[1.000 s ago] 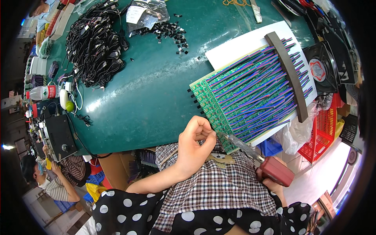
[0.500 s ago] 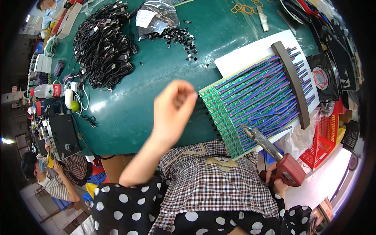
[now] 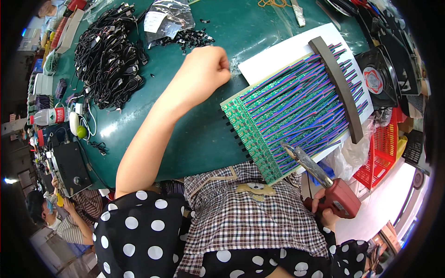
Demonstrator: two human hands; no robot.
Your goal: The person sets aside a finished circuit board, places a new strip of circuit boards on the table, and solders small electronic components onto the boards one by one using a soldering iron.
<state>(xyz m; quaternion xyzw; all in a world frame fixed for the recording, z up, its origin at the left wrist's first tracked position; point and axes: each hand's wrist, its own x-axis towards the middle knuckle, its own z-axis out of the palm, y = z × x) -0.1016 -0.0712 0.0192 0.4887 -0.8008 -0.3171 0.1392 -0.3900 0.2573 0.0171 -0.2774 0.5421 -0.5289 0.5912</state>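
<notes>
Your bench, ref. green mat point(image 3: 194, 134): black cable heap point(image 3: 109, 60) far-left; clear bag point(image 3: 168, 19) w/ small black connectors point(image 3: 185, 39) at far edge; fan point(image 3: 376, 78) off right; red basket point(image 3: 387, 148) right; bottle point(image 3: 48, 116), black box point(image 3: 69, 167) off left.

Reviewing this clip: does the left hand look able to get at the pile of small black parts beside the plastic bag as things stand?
Probably yes. The left hand is closed in a fist over the green table, just below the small black parts. Only bare tabletop lies between them, and the plastic bag sits to the side.
</notes>
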